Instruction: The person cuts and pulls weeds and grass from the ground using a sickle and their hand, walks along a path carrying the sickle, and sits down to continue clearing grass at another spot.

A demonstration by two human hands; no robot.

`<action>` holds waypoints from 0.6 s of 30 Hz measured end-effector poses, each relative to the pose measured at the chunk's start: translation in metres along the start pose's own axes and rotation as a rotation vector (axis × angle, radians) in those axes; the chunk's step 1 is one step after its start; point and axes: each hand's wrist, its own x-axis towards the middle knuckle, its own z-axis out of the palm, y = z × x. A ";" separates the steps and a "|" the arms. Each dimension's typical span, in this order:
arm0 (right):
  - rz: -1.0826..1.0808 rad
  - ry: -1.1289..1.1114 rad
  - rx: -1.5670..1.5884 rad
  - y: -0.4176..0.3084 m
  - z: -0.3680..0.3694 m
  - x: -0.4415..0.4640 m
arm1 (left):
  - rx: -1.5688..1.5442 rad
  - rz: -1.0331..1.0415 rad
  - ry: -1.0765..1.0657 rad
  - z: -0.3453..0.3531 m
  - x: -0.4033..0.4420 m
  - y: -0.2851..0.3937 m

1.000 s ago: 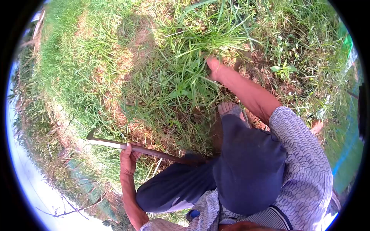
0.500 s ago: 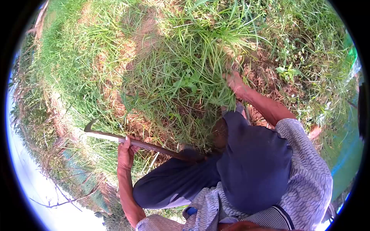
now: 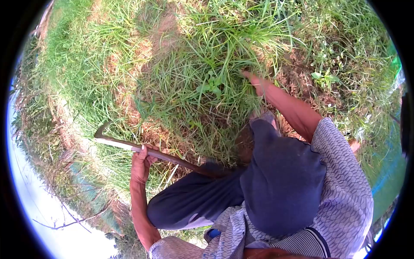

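Note:
In my left hand (image 3: 140, 164), the fingers are wrapped round the shaft of a sickle (image 3: 172, 159). Its dark hooked blade end points to the upper left, and its other end lies by my bent knee. My right hand (image 3: 255, 82) reaches into the tall green grass (image 3: 228, 60) in front of me. One finger is stretched out among the blades, while grass hides the others. A broad-leaved weed (image 3: 211, 85) grows left of this hand. Below it, my foot (image 3: 261, 115) shows beside the dark trouser leg.
Bare reddish soil (image 3: 295, 77) lies right of my right hand, with a small leafy plant (image 3: 325, 79) growing there. Green netting (image 3: 388, 181) runs along the right edge. Dry bare twigs (image 3: 73, 222) stick out at the lower left.
My right hand has moved a little forward and left, deeper into the grass, with a finger now extended. My left hand keeps the sickle in nearly the same place.

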 end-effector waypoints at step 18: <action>-1.225 -0.166 -1.090 0.085 -0.015 0.011 | 0.011 -0.035 0.012 -0.007 0.001 -0.008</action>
